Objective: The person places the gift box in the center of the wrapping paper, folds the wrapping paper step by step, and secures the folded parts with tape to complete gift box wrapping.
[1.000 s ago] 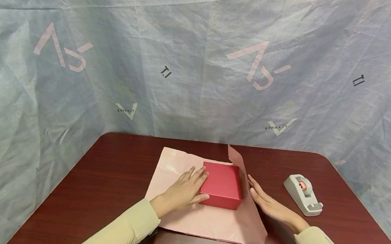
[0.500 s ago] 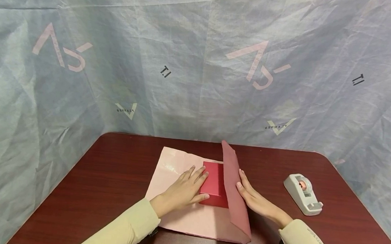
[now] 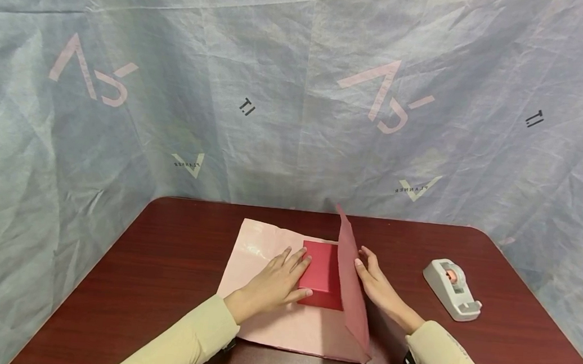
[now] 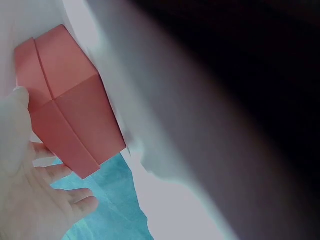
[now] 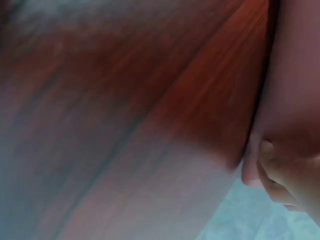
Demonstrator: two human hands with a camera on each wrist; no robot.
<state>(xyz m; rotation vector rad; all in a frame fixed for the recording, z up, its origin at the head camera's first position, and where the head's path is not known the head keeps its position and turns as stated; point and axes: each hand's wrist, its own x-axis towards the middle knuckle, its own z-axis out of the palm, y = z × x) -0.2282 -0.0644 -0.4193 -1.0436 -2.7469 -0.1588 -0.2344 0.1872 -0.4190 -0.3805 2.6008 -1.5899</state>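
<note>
A red lidded box (image 3: 319, 271) stands on a sheet of pink wrapping paper (image 3: 306, 332). My left hand (image 3: 274, 282) rests on the box's left part, fingers spread over the lid and thumb at the front. In the left wrist view, the fingers of this hand (image 4: 55, 170) lie along the side of the red box (image 4: 80, 105). The paper's right part is folded up and covers the box's right side. My right hand (image 3: 378, 281) touches the outer face of this raised flap (image 3: 348, 276). In the right wrist view, the right thumb (image 5: 267, 150) lies against the paper.
A white tape dispenser (image 3: 452, 289) with a roll of tape stands on the right of the dark red wooden table (image 3: 163, 269). A grey-blue printed cloth (image 3: 296, 120) hangs behind the table's back edge.
My right hand has moved left, pushing the paper flap up and over the box's right side. In the last half second the flap has tipped slightly back. My left hand stays put.
</note>
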